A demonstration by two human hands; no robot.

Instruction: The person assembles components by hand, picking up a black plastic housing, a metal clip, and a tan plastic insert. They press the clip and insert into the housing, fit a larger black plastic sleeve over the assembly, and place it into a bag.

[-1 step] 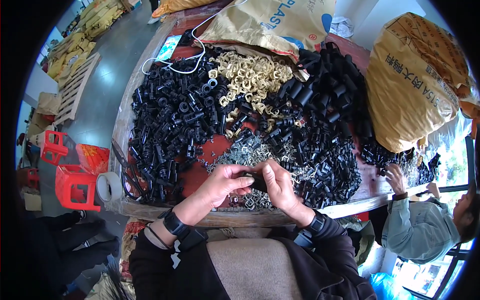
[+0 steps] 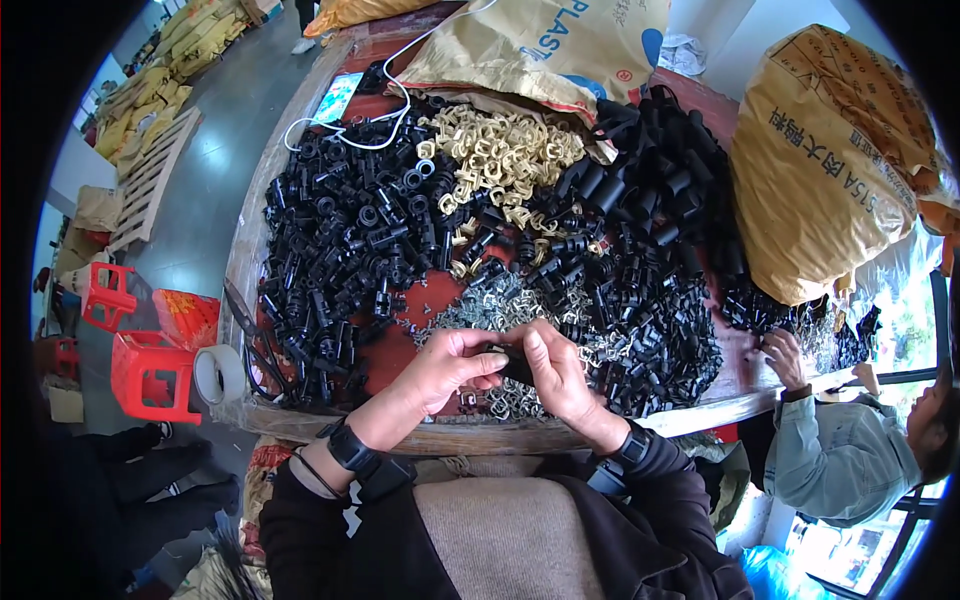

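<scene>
Close to the table's front edge, a black plastic part (image 2: 518, 367) is held between my two hands. My left hand (image 2: 447, 368) pinches its left end with thumb and fingers. Around the right end my right hand (image 2: 562, 375) is closed, thumb on top; the part's exact shape is mostly hidden by my fingers. Just beyond my hands lies a pile of small silvery metal pieces (image 2: 500, 300). To the left spreads a heap of black plastic fittings (image 2: 340, 225), and farther back sits a heap of beige plastic rings (image 2: 500, 150). Small black pieces (image 2: 660, 350) lie to the right.
Black cylindrical sleeves (image 2: 640, 185) lie at the back right, near an open paper sack (image 2: 530, 50). A large tan sack (image 2: 825, 170) stands right. A phone (image 2: 340, 97) with a white cable is back left. A co-worker's hand (image 2: 785, 360) touches parts at right. Red stools (image 2: 150, 375) stand left.
My hands and the black part stay almost where they were. The co-worker's hand at the right has shifted slightly left and down.
</scene>
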